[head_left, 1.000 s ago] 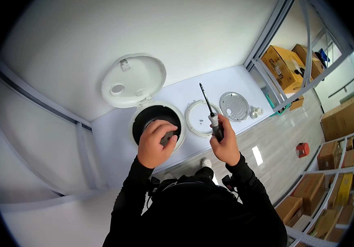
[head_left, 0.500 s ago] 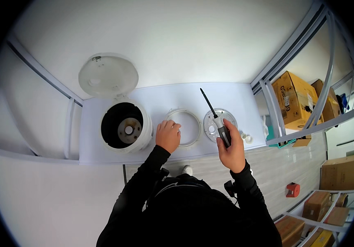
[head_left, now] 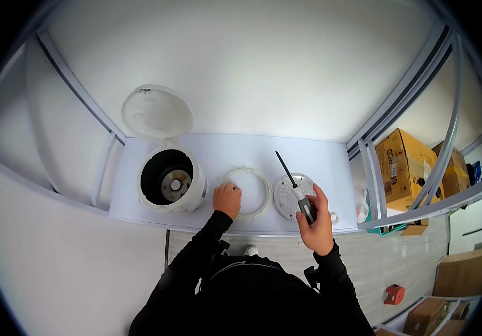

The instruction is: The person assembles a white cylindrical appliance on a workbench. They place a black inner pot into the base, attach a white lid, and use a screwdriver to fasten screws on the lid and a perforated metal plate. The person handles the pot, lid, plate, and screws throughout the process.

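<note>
In my right hand [head_left: 315, 224] is a screwdriver [head_left: 305, 208] with a grey and white handle, its dark shaft angled up and to the left over a round perforated metal plate [head_left: 283, 197]. My left hand [head_left: 227, 200] lies across the left rim of a white plastic ring [head_left: 265, 193], fingers curled; what they hold, if anything, is hidden. To the left stands a white rice cooker body [head_left: 197, 187] with a dark interior and a metal heating plate [head_left: 175, 193] at its bottom. Its round white lid [head_left: 157, 111] is raised behind it.
The white table [head_left: 314, 150] meets a pale wall at the back. Small white round parts [head_left: 334, 218] sit near its front right edge. Beyond a metal frame [head_left: 378, 173] on the right are cardboard boxes [head_left: 406, 169]; a red object [head_left: 394, 294] is on the floor.
The view has tilted, so the table appears lower. The screwdriver stays in my right hand, its shaft still over the plate. My left hand remains at the ring's left side, fingers curled.
</note>
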Motion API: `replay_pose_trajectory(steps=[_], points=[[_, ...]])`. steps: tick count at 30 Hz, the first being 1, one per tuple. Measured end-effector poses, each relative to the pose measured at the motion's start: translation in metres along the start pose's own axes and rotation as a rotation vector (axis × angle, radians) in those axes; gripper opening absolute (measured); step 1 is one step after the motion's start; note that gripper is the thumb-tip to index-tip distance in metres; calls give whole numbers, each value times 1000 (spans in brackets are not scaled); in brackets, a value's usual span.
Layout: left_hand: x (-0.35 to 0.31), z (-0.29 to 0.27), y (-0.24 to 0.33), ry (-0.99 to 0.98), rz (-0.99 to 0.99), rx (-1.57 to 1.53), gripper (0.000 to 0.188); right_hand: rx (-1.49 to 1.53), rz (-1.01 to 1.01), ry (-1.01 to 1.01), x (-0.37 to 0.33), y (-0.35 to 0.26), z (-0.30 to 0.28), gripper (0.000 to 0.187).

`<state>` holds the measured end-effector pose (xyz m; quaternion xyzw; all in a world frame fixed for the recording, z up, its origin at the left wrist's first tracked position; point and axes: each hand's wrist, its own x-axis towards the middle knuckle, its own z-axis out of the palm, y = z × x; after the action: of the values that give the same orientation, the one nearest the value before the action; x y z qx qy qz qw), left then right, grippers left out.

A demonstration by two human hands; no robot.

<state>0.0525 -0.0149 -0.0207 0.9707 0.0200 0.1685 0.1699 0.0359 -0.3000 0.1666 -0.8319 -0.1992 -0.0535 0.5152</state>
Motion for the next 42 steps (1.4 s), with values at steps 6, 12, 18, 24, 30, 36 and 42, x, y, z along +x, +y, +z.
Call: replay_pose_trajectory(steps=[6, 12, 18, 24, 30, 36, 42], points=[[12, -18, 15, 55, 21, -120, 5, 14, 2, -15, 2, 7, -3, 76], [33, -64, 44, 92, -144, -895, 7, -4, -112, -90, 12, 9, 1, 57], [45, -117, 54, 107, -350, -1543, 11, 119, -120, -243, 18, -5, 3, 49], [38, -141, 53, 166, -326, -1490, 17, 164, -223, -285, 27, -10, 7, 47], [37, -142, 51, 217, -317, -1493, 20, 157, -291, -288, 34, -15, 8, 47], [39, -142, 47, 195, -300, -1510, 20, 176, -263, -332, 36, -20, 5, 49], [40, -137, 49, 172, -330, -1528, 21, 160, -289, -321, 35, -21, 3, 50]])
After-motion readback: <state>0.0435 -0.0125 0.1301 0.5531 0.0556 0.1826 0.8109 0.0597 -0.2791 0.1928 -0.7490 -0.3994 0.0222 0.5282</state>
